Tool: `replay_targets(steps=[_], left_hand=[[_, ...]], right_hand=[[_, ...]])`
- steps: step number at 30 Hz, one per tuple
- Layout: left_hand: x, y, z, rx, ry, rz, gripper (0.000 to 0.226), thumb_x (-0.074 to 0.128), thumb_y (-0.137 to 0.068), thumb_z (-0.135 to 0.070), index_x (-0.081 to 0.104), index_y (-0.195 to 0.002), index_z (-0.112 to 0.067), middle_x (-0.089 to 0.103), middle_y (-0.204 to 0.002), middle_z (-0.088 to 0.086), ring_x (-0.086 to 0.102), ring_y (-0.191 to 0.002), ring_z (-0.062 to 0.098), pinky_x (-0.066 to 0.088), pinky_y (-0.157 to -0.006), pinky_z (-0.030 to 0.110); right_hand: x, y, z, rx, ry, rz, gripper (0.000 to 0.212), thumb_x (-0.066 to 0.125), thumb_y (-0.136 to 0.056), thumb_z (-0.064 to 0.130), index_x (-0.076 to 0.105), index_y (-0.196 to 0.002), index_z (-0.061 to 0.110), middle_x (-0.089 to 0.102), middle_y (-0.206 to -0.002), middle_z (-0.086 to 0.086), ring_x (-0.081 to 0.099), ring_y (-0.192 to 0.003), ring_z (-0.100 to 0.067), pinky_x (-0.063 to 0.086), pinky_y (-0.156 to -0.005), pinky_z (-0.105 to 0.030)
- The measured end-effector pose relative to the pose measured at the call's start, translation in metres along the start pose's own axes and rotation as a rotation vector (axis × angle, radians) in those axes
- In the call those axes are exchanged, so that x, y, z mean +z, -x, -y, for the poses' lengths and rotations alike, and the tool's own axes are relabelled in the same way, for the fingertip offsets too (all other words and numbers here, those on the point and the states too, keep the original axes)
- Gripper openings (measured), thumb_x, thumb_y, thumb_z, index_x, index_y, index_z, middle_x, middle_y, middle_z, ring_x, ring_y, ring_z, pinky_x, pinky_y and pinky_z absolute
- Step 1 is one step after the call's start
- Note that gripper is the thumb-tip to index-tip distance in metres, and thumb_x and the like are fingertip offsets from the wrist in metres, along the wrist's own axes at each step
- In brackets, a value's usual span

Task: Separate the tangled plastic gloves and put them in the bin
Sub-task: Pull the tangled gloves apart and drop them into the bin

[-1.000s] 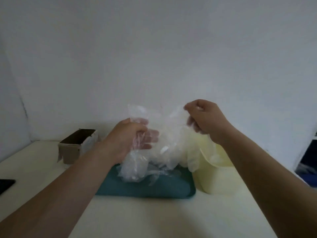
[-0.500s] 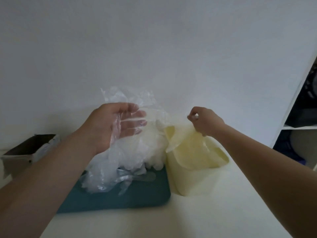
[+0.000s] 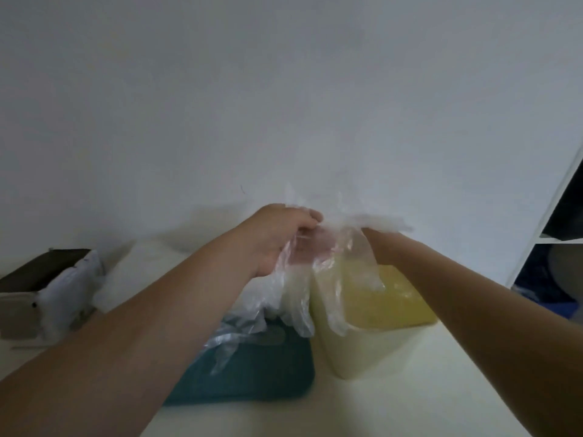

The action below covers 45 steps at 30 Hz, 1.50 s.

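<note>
While the clump of clear plastic gloves (image 3: 295, 279) hangs between the two hands, the step in hand looks to be peeling one glove free of the rest. The left hand (image 3: 277, 238) holds the clump from above, its fingers (image 3: 304, 217) curled over the film and gripping it. The bundle trails down from there, its lower ends lying on the teal tray (image 3: 252, 380) and one flap draped against the near left corner of the yellow bin (image 3: 366, 351). The right hand (image 3: 378, 246) sits just over the bin's mouth, but film covers it, so I cannot tell whether its fingers are pinching a glove or spread loose. Bin and tray stand close side by side on the pale table (image 3: 426, 405).

To do this well, I judge the left hand should anchor the bulk over the tray while the right takes a single cuff or tip of one glove, not a fistful, and draws it toward the bin in a slow, steady pull. The film is thin and clings to itself, so a jerk would likely drag neighbours along. A freed glove wants releasing well inside the rim, since so light a thing may stick to the skin or drift onto the table.
</note>
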<state>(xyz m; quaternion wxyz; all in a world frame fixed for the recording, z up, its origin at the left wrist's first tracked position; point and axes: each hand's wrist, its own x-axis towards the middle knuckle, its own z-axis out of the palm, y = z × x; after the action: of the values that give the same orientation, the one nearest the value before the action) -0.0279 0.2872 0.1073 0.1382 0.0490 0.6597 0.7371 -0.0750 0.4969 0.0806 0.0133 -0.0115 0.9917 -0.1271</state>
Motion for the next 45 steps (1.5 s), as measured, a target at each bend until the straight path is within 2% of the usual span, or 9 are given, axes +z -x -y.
replay_targets(steps=[4, 7, 12, 17, 24, 29, 32, 36, 45], left_hand=[[0.03, -0.029, 0.009, -0.051, -0.094, 0.005, 0.026, 0.064, -0.093, 0.016, 0.061, -0.116, 0.004, 0.073, -0.101, 0.025, 0.076, -0.088, 0.037, 0.067, -0.069, 0.043], [0.054, -0.046, 0.018, -0.096, -0.219, -0.005, 0.021, 0.059, -0.095, 0.018, 0.055, -0.113, 0.008, 0.069, -0.098, 0.025, 0.074, -0.075, 0.033, 0.066, -0.063, 0.041], [0.075, -0.06, 0.031, -0.104, -0.368, -0.095, 0.027, 0.066, -0.093, 0.008, 0.06, -0.119, 0.004, 0.062, -0.109, 0.017, 0.065, -0.079, 0.025, 0.059, -0.068, 0.031], [0.049, -0.045, 0.025, 0.104, -0.417, -0.258, 0.061, 0.059, -0.097, 0.0, 0.043, -0.155, -0.01, 0.048, -0.155, 0.008, 0.047, -0.142, 0.03, 0.043, -0.106, 0.035], [-0.022, 0.001, 0.031, 0.275, -0.516, -0.312, 0.03, 0.067, -0.095, -0.01, 0.069, -0.122, -0.023, 0.068, -0.119, -0.008, 0.064, -0.112, 0.011, 0.047, -0.081, 0.019], [-0.079, 0.028, 0.054, 0.414, -0.934, -0.431, 0.015, 0.068, -0.096, -0.016, 0.072, -0.107, -0.026, 0.067, -0.111, -0.009, 0.062, -0.102, 0.006, 0.049, -0.086, 0.019], [-0.102, 0.035, 0.07, 0.341, -1.063, -0.413, 0.029, 0.075, -0.093, -0.039, 0.066, -0.118, -0.029, 0.058, -0.124, -0.01, 0.058, -0.111, 0.012, 0.051, -0.099, 0.032], [-0.116, 0.044, 0.094, 0.098, -1.128, -0.242, 0.073, 0.082, -0.079, -0.058, 0.056, -0.141, -0.03, 0.057, -0.132, -0.009, 0.058, -0.115, 0.016, 0.05, -0.099, 0.031], [-0.167, 0.075, 0.113, 0.477, -1.064, -0.57, 0.041, 0.074, -0.091, -0.05, 0.062, -0.127, -0.033, 0.055, -0.124, -0.016, 0.054, -0.107, 0.006, 0.048, -0.093, 0.024]], right_hand=[[-0.045, 0.021, -0.034, 0.038, -0.3, -0.293, 0.023, 0.055, -0.096, 0.001, 0.069, -0.102, 0.018, 0.07, -0.096, -0.004, 0.064, -0.086, -0.023, 0.05, -0.074, -0.032], [-0.057, 0.041, -0.056, 0.086, -0.316, -0.433, 0.035, 0.053, -0.091, -0.001, 0.072, -0.112, 0.021, 0.073, -0.104, -0.001, 0.067, -0.099, -0.022, 0.053, -0.08, -0.03], [-0.039, 0.074, -0.014, -0.014, -0.276, 0.019, 0.027, 0.062, -0.098, 0.022, 0.072, -0.123, 0.022, 0.07, -0.126, 0.001, 0.067, -0.112, -0.02, 0.053, -0.101, -0.035], [0.005, 0.072, 0.023, 0.006, 0.048, 0.327, 0.07, 0.051, -0.101, 0.057, 0.023, -0.162, 0.038, 0.032, -0.165, 0.002, 0.042, -0.144, -0.031, 0.045, -0.111, -0.043], [0.038, 0.051, 0.041, -0.047, 0.448, 0.529, 0.06, 0.049, -0.106, 0.034, 0.029, -0.162, 0.026, 0.034, -0.164, -0.005, 0.039, -0.146, -0.031, 0.037, -0.114, -0.041], [0.011, 0.038, 0.045, -0.066, 0.216, 0.212, 0.028, 0.051, -0.099, 0.019, 0.068, -0.12, 0.01, 0.067, -0.11, -0.006, 0.065, -0.085, -0.026, 0.058, -0.073, -0.032], [0.007, 0.039, 0.068, -0.191, 0.033, -0.097, 0.022, 0.049, -0.087, 0.006, 0.071, -0.092, 0.005, 0.073, -0.096, -0.011, 0.066, -0.079, -0.027, 0.054, -0.064, -0.028], [0.032, 0.066, 0.124, -0.363, -0.393, -0.086, 0.029, 0.051, -0.099, 0.013, 0.074, -0.117, 0.017, 0.069, -0.105, 0.006, 0.068, -0.091, -0.015, 0.059, -0.083, -0.031], [0.122, 0.049, 0.166, -0.266, -0.369, 0.072, 0.04, 0.058, -0.101, 0.027, 0.058, -0.141, 0.022, 0.058, -0.14, -0.003, 0.058, -0.122, -0.026, 0.05, -0.103, -0.036]])
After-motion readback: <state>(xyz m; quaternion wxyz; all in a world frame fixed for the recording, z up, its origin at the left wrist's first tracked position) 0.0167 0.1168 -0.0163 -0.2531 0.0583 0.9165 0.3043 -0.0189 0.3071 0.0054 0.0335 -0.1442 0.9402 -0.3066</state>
